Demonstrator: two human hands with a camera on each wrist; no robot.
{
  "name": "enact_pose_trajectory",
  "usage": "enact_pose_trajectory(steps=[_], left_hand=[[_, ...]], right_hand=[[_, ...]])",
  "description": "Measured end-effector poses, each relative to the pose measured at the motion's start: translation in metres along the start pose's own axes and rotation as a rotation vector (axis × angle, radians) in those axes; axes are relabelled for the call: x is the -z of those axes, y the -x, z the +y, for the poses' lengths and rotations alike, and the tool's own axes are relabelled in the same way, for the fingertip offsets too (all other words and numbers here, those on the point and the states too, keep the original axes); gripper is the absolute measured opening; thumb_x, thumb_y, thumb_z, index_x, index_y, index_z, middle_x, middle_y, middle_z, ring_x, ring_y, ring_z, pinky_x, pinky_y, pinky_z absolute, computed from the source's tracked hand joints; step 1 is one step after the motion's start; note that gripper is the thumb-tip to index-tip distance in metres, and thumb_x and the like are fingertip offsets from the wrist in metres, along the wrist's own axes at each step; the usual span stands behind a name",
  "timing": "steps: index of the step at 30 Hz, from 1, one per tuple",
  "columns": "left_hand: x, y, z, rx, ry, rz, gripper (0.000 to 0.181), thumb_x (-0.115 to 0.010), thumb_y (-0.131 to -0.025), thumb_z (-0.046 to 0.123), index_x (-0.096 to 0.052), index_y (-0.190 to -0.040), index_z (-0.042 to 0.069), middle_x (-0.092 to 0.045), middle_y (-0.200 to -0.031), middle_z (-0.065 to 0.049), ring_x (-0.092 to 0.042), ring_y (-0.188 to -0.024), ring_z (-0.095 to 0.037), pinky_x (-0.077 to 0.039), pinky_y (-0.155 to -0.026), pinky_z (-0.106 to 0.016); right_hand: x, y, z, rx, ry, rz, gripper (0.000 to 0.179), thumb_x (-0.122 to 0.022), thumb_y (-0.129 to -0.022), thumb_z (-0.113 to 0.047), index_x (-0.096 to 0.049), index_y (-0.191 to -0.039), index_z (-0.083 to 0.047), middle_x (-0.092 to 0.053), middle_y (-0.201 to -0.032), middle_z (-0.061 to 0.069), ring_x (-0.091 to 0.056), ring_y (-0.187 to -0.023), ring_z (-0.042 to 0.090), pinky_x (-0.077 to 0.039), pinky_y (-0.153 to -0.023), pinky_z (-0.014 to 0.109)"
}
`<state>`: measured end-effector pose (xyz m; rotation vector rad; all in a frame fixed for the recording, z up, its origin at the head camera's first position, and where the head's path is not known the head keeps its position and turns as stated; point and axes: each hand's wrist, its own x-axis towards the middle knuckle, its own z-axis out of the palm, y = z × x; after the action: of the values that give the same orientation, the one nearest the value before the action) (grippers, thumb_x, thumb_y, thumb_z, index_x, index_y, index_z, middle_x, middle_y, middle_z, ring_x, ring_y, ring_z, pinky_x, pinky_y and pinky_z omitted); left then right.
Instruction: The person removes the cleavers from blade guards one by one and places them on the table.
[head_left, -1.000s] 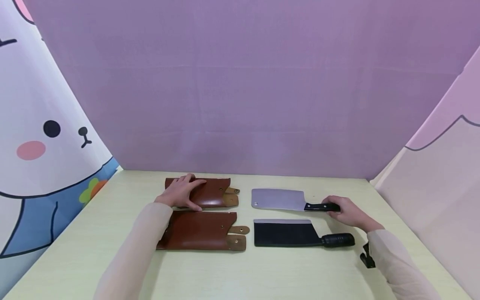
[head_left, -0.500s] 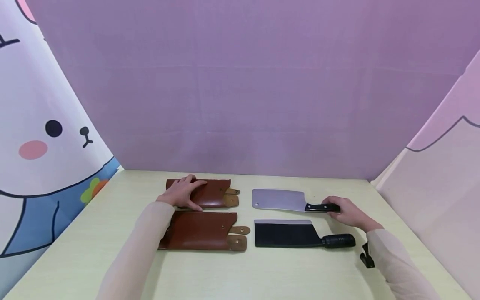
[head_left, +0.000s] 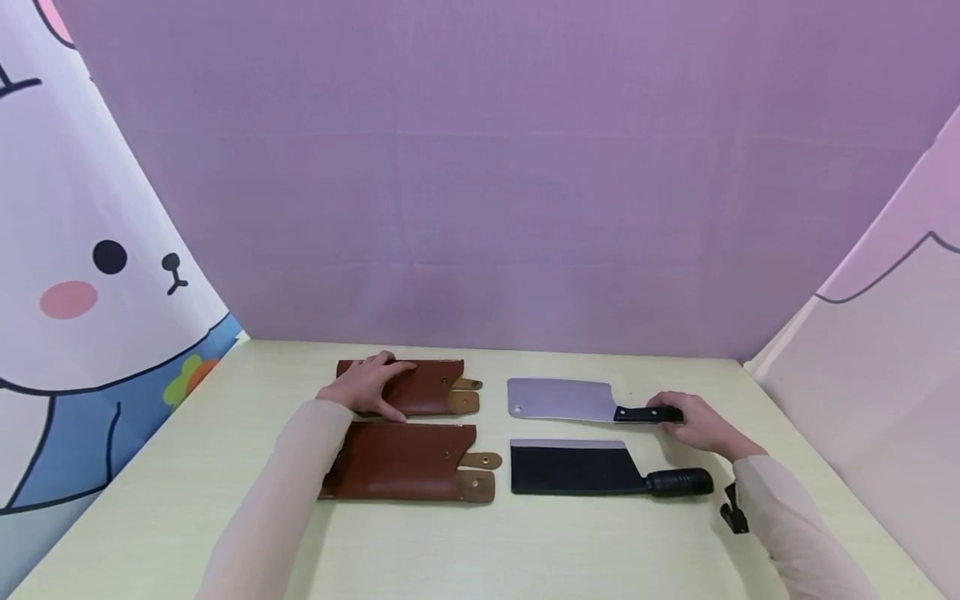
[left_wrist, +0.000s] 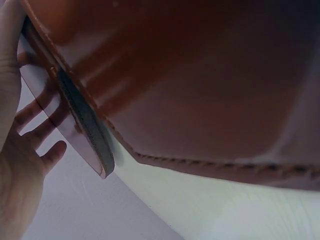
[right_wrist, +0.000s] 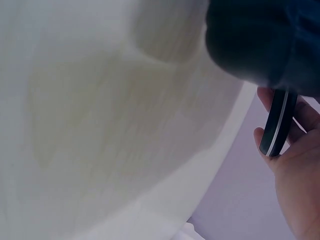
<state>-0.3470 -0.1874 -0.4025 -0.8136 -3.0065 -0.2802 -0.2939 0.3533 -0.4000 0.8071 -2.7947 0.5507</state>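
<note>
My left hand (head_left: 367,385) lies across the rear brown leather knife sheath (head_left: 431,387), fingers spread toward its far edge and thumb at its near edge. Those spread fingers also show past the rear sheath (left_wrist: 75,131) in the left wrist view. Nearer me is a larger brown sheath (head_left: 405,467), below that hand. On the right, my right hand (head_left: 701,423) grips the black riveted handle of a silver cleaver (head_left: 562,398), which lies flat with its blade pointing left. The right wrist view has the handle (right_wrist: 277,122) between my thumb and fingers.
A black-bladed cleaver (head_left: 577,467) lies in front of the silver one, its thick ribbed handle (head_left: 678,482) close to my right forearm. The sheaths have snap straps (head_left: 480,460) on their right ends. A purple backdrop (head_left: 495,183) stands behind the pale table (head_left: 570,550).
The head view has shifted very slightly. Both hands, the sheaths and the cleavers keep their places relative to one another.
</note>
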Motion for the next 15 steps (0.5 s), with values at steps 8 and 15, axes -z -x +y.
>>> enact_pose_trajectory(steps=[8, 15], left_hand=[[0.0015, -0.0005, 0.0013, 0.004, 0.014, -0.045, 0.094, -0.072, -0.062, 0.061, -0.037, -0.140, 0.022, -0.039, -0.135, -0.016, -0.043, -0.119, -0.037, -0.032, -0.096, -0.058], [0.0024, -0.0015, 0.0012, 0.014, 0.026, -0.068, 0.093, -0.071, -0.062, 0.062, -0.038, -0.140, 0.023, -0.036, -0.140, -0.017, -0.038, -0.126, -0.038, -0.029, -0.098, -0.061]], right_hand=[[-0.0023, -0.0016, 0.0025, -0.013, 0.005, 0.001, 0.026, -0.063, -0.071, 0.007, -0.065, -0.096, -0.001, -0.066, -0.094, 0.009, -0.060, -0.090, 0.027, -0.047, -0.079, 0.043], [-0.0027, -0.0022, 0.0053, -0.034, 0.004, -0.016, 0.026, -0.062, -0.072, 0.006, -0.065, -0.097, -0.001, -0.066, -0.094, 0.008, -0.060, -0.089, 0.025, -0.046, -0.079, 0.043]])
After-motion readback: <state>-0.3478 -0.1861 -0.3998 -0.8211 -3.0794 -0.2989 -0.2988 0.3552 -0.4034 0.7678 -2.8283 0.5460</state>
